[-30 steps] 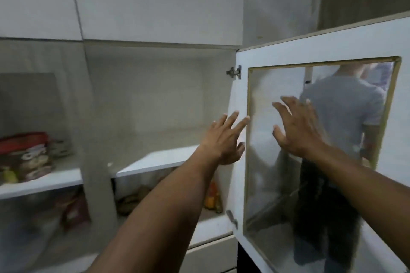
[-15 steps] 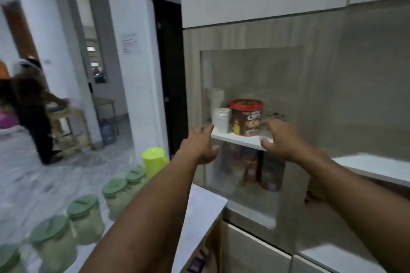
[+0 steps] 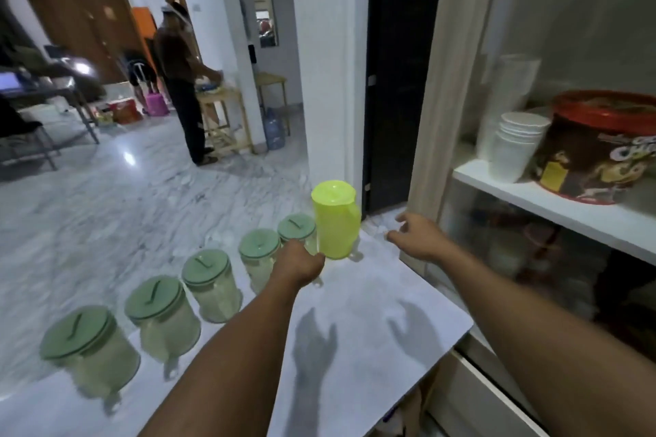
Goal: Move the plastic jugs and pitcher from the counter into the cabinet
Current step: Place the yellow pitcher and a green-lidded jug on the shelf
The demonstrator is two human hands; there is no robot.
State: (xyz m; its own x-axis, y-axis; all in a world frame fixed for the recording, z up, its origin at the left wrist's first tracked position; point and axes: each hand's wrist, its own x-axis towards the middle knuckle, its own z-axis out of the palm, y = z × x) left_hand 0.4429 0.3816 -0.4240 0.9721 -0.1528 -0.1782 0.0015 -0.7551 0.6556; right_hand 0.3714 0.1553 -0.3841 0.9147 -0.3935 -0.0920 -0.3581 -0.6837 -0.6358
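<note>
Head view: a person reaches both bare arms out over a white counter (image 3: 372, 323) beside a cabinet with glass fronts.
Change: a second ago both hands were spread at an open cabinet door; half a second ago the view was swinging left past the shelf; now it looks down on the counter and the containers, so the fetching appears to be starting and nothing has been moved yet.
Jugs: five green-lidded jugs (image 3: 209, 289) stand in a row along the counter's left edge, running away from the camera.
Pitcher: a lime-yellow pitcher (image 3: 335, 220) stands upright at the far end of that row, touching nothing but the counter.
Left hand: the left hand (image 3: 298, 264) is loosely curled and holds nothing, just beside the pitcher's base and in front of the far jugs.
Right hand: the right hand (image 3: 413, 236) is open, fingers relaxed, empty, to the right of the pitcher and apart from it.
Cabinet: a shelf (image 3: 553, 207) behind the glass carries stacked white cups (image 3: 516, 145) and a red-lidded tub (image 3: 600, 145).
Next, likely: the pitcher, flanked by both hands.
</note>
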